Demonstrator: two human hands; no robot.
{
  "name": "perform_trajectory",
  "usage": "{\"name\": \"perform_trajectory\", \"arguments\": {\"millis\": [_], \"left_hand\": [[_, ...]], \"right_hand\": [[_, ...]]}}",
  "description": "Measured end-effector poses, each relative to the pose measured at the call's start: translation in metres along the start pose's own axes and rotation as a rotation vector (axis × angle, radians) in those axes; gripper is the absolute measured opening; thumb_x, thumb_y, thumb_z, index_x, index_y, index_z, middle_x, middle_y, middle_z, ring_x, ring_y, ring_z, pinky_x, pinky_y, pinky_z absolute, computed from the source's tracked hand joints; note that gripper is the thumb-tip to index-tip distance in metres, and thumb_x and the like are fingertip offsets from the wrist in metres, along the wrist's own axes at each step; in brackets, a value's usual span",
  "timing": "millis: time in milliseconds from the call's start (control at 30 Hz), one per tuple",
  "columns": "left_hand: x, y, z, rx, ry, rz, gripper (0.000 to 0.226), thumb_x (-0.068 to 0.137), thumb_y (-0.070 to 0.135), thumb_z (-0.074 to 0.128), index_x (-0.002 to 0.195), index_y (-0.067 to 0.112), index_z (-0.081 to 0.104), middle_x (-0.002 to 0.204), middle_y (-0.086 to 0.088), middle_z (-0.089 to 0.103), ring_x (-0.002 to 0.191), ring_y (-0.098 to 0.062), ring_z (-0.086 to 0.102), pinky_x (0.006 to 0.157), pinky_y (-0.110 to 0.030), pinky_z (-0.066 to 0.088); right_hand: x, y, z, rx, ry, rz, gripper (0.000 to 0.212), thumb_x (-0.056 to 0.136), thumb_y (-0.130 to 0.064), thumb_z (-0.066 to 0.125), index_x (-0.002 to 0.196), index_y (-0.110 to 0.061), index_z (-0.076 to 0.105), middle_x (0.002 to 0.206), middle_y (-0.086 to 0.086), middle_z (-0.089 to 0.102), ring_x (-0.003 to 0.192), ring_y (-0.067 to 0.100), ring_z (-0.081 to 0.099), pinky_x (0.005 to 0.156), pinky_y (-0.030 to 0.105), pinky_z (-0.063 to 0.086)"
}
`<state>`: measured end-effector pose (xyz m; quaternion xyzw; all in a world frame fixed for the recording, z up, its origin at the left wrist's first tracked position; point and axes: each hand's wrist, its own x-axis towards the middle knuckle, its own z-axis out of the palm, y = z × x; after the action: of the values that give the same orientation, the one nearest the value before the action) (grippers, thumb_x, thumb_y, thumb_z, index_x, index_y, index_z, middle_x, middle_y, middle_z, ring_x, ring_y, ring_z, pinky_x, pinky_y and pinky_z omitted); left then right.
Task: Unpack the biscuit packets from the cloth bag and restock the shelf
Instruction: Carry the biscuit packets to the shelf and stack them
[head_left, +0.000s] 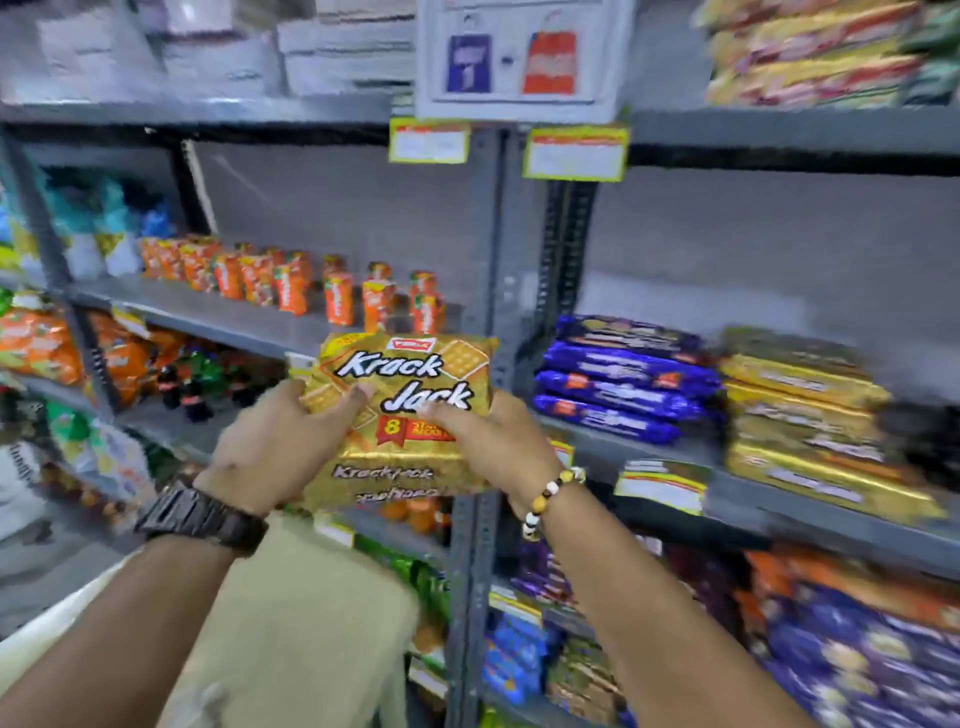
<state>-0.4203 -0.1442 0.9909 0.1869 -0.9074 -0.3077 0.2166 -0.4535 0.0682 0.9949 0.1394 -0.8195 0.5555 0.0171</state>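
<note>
Price labels (575, 153) blurred unreadable, cloth bag (291, 649) cut by bottom edge, gold packets (802, 410) smeared

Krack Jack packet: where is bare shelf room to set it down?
Bare board runs along the left shelf in front of the orange packets. The right shelf is crowded: blue packets beside gold packets, with room for the packet only on top of them.

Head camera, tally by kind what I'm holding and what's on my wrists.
Krack Jack biscuit pack: 1, gripped by left hand and right hand
Wristwatch: 1, left wrist
Bead bracelet: 1, right wrist
Total: 3
</note>
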Motion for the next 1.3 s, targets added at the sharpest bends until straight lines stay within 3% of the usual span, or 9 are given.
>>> {"name": "perform_trajectory", "arguments": {"millis": [133, 400, 533, 700, 800, 867, 967, 1200, 1300], "left_hand": [[-0.030, 0.100, 0.038, -0.115, -0.161, 0.185, 0.085, 0.061, 0.095, 0.039, 0.094, 0.022, 0.066, 0.092, -0.004, 0.073, 0.092, -0.031, 0.067, 0.087, -0.042, 0.054], [-0.081, 0.265, 0.112, -0.219, -0.356, 0.403, 0.084, 0.067, 0.084, 0.045, 0.112, 0.016, 0.063, 0.079, 0.004, 0.072, 0.095, -0.027, 0.066, 0.090, -0.038, 0.051], [-0.082, 0.331, 0.149, -0.202, -0.432, 0.485, 0.056, 0.076, 0.077, 0.049, 0.070, 0.021, 0.047, 0.073, 0.005, 0.054, 0.085, -0.026, 0.054, 0.078, -0.033, 0.042], [-0.071, 0.374, 0.200, -0.162, -0.498, 0.466, 0.055, 0.079, 0.073, 0.049, 0.065, 0.020, 0.045, 0.086, -0.006, 0.057, 0.079, -0.028, 0.051, 0.071, -0.032, 0.038], [-0.061, 0.383, 0.232, -0.156, -0.563, 0.438, 0.071, 0.077, 0.076, 0.048, 0.105, 0.012, 0.065, 0.120, -0.014, 0.065, 0.102, -0.034, 0.061, 0.081, -0.033, 0.044], [-0.058, 0.382, 0.249, -0.113, -0.590, 0.417, 0.089, 0.076, 0.078, 0.045, 0.134, 0.012, 0.055, 0.131, -0.013, 0.062, 0.113, -0.035, 0.061, 0.091, -0.036, 0.048], [-0.057, 0.379, 0.265, -0.069, -0.555, 0.449, 0.094, 0.076, 0.078, 0.037, 0.141, 0.012, 0.049, 0.127, -0.014, 0.065, 0.112, -0.035, 0.062, 0.090, -0.036, 0.048], [-0.065, 0.383, 0.263, 0.083, -0.217, 0.682, 0.069, 0.094, 0.065, 0.025, 0.110, 0.009, 0.060, 0.095, -0.013, 0.068, 0.076, -0.030, 0.061, 0.063, -0.035, 0.045], [-0.075, 0.369, 0.248, 0.066, -0.121, 0.807, 0.069, 0.094, 0.067, 0.019, 0.126, 0.014, 0.050, 0.110, -0.011, 0.064, 0.092, -0.032, 0.065, 0.068, -0.040, 0.053]], "right_hand": [[-0.039, -0.002, -0.115, -0.125, 0.181, 0.067, 0.043, 0.067, -0.062, 0.069, 0.093, -0.029, 0.076, 0.094, -0.008, 0.077, 0.092, 0.018, 0.071, 0.089, 0.038, 0.056], [-0.083, 0.020, -0.286, -0.188, 0.423, 0.258, 0.060, 0.057, -0.067, 0.071, 0.085, -0.015, 0.076, 0.087, 0.001, 0.077, 0.083, 0.024, 0.072, 0.086, 0.048, 0.057], [-0.072, 0.044, -0.347, -0.188, 0.538, 0.292, 0.060, 0.057, -0.067, 0.074, 0.085, -0.013, 0.072, 0.090, 0.002, 0.076, 0.085, 0.023, 0.071, 0.087, 0.044, 0.056], [-0.043, 0.080, -0.391, -0.205, 0.589, 0.380, 0.076, 0.047, -0.073, 0.071, 0.090, -0.012, 0.073, 0.089, 0.002, 0.075, 0.081, 0.022, 0.070, 0.083, 0.037, 0.056], [-0.028, 0.103, -0.402, -0.229, 0.601, 0.428, 0.078, 0.041, -0.078, 0.068, 0.086, -0.013, 0.073, 0.087, 0.001, 0.075, 0.080, 0.021, 0.070, 0.076, 0.033, 0.055], [-0.021, 0.117, -0.404, -0.270, 0.583, 0.465, 0.081, 0.042, -0.081, 0.065, 0.087, -0.014, 0.072, 0.090, 0.001, 0.075, 0.081, 0.021, 0.069, 0.069, 0.030, 0.052], [-0.013, 0.134, -0.405, -0.332, 0.565, 0.495, 0.085, 0.051, -0.082, 0.063, 0.106, -0.018, 0.068, 0.106, 0.003, 0.068, 0.092, 0.024, 0.063, 0.064, 0.030, 0.042], [-0.012, 0.130, -0.405, -0.541, 0.602, 0.465, 0.069, 0.067, -0.078, 0.057, 0.095, -0.016, 0.068, 0.092, 0.005, 0.072, 0.089, 0.026, 0.068, 0.076, 0.034, 0.054], [-0.023, 0.119, -0.394, -0.795, 0.756, 0.245, 0.067, 0.084, -0.066, 0.052, 0.122, -0.012, 0.059, 0.118, 0.012, 0.067, 0.107, 0.034, 0.064, 0.084, 0.037, 0.052]]}}
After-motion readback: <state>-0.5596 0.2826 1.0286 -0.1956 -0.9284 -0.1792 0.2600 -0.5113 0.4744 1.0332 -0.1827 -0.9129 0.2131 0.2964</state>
